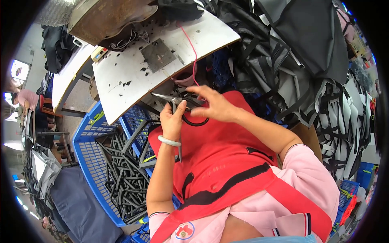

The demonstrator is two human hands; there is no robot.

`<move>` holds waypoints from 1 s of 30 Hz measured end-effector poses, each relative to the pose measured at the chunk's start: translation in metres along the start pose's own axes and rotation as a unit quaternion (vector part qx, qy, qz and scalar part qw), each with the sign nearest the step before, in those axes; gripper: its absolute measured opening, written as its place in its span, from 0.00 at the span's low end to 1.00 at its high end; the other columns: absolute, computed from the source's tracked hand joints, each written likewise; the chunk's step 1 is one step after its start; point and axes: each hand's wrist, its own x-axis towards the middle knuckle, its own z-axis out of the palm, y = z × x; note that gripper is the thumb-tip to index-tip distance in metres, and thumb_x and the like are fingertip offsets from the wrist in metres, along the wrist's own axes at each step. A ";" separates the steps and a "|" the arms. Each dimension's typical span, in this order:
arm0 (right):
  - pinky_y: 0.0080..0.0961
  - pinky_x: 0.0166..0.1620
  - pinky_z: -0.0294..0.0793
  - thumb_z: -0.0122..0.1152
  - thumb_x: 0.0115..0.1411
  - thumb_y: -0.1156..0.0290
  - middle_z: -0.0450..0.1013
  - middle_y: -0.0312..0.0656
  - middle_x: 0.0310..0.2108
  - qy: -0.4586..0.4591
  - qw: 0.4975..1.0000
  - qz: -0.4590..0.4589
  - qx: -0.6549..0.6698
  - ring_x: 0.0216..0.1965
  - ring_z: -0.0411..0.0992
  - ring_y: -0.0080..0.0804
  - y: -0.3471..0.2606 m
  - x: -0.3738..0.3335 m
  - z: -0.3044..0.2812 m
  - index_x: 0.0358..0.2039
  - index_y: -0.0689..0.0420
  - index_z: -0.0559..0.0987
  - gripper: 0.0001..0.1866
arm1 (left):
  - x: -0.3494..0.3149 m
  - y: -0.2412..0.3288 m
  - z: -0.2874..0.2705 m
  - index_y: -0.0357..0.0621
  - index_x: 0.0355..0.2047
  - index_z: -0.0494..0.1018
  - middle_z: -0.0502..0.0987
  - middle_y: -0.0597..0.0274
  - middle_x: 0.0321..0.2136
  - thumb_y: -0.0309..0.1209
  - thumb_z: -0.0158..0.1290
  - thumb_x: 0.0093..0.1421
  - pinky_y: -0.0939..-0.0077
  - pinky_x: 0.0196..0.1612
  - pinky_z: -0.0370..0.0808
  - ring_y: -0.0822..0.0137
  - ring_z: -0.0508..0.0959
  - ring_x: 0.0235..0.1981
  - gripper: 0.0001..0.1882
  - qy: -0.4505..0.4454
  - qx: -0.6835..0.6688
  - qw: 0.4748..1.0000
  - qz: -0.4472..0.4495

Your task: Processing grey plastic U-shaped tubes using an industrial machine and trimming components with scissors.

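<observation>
Centre frame: left hand grips metal scissors, blades angled upper left; right hand pinches what seems a black strap loop, holding it taut above the red apron, below the white worktop.

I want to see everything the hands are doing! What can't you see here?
- Head view: the scissors are partly hidden by the left hand.
- The black strap runs behind the right hand.
- The blue crate has its near end hidden by the left arm.
- The far people at the left rim are too small.
</observation>
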 end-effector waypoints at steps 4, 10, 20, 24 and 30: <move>0.28 0.49 0.71 0.73 0.47 0.60 0.64 0.45 0.50 0.041 0.983 -0.079 -0.163 0.45 0.68 0.33 -0.003 0.000 0.004 0.59 0.48 0.66 0.39 | 0.011 0.002 0.014 0.41 0.34 0.75 0.73 0.75 0.23 0.32 0.60 0.59 0.87 0.21 0.61 0.84 0.65 0.19 0.09 -0.025 -0.013 0.996 0.082; 0.19 0.39 0.70 0.70 0.45 0.69 0.64 0.38 0.41 0.043 0.996 0.077 -0.011 0.33 0.65 0.25 0.004 0.005 -0.008 0.56 0.52 0.68 0.36 | 0.011 0.013 0.016 0.39 0.39 0.75 0.72 0.72 0.19 0.34 0.59 0.59 0.86 0.14 0.60 0.82 0.64 0.12 0.12 -0.081 0.010 0.997 0.007; 0.38 0.55 0.64 0.70 0.40 0.72 0.62 0.43 0.51 0.141 0.950 -0.119 -0.251 0.52 0.63 0.45 -0.013 0.012 0.009 0.56 0.46 0.68 0.38 | 0.002 0.022 0.010 0.39 0.41 0.74 0.75 0.70 0.24 0.30 0.58 0.60 0.88 0.14 0.61 0.82 0.65 0.13 0.11 -0.037 -0.038 0.998 0.019; 0.37 0.54 0.63 0.71 0.39 0.73 0.62 0.41 0.49 0.151 0.942 -0.140 -0.264 0.53 0.63 0.43 -0.012 0.009 0.017 0.54 0.46 0.69 0.38 | -0.002 0.021 0.007 0.38 0.43 0.74 0.76 0.70 0.26 0.30 0.58 0.60 0.88 0.15 0.62 0.83 0.65 0.14 0.12 -0.037 -0.033 0.999 0.017; 0.33 0.48 0.69 0.69 0.41 0.77 0.65 0.43 0.45 0.129 0.954 -0.121 -0.244 0.46 0.67 0.42 -0.005 0.010 0.004 0.51 0.51 0.73 0.32 | -0.002 0.013 0.011 0.39 0.43 0.74 0.75 0.71 0.26 0.30 0.59 0.59 0.89 0.17 0.62 0.83 0.66 0.16 0.13 -0.052 -0.042 0.998 0.014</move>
